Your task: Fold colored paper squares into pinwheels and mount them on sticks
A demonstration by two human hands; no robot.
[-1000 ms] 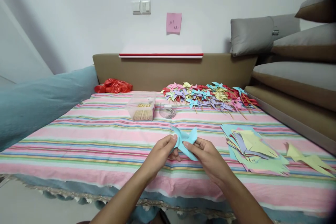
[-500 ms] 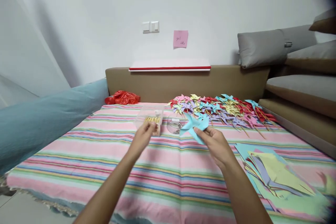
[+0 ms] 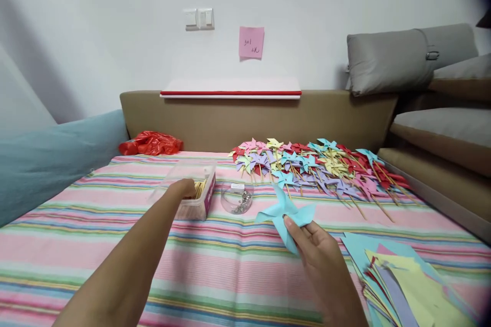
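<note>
In my right hand (image 3: 315, 245) is a light blue paper pinwheel (image 3: 286, 214), pinched near its centre between thumb and fingers. My left hand (image 3: 186, 188) reaches into a clear plastic box (image 3: 195, 210) that holds thin wooden sticks (image 3: 200, 188); its fingers are hidden behind the hand and the box wall. Right of that box sits a round clear dish (image 3: 229, 205) with small metal pins (image 3: 243, 202) and a small white block inside.
Many colourful pinwheels on sticks (image 3: 307, 163) lie at the back right. Cut paper sheets (image 3: 406, 281) are stacked at the front right. A red plastic bag (image 3: 151, 143) lies back left. Cushions (image 3: 441, 133) are piled along the right side.
My left hand has moved forward and down into the box of sticks. My right hand still holds the blue pinwheel, now a little lower. The view has shifted closer.
</note>
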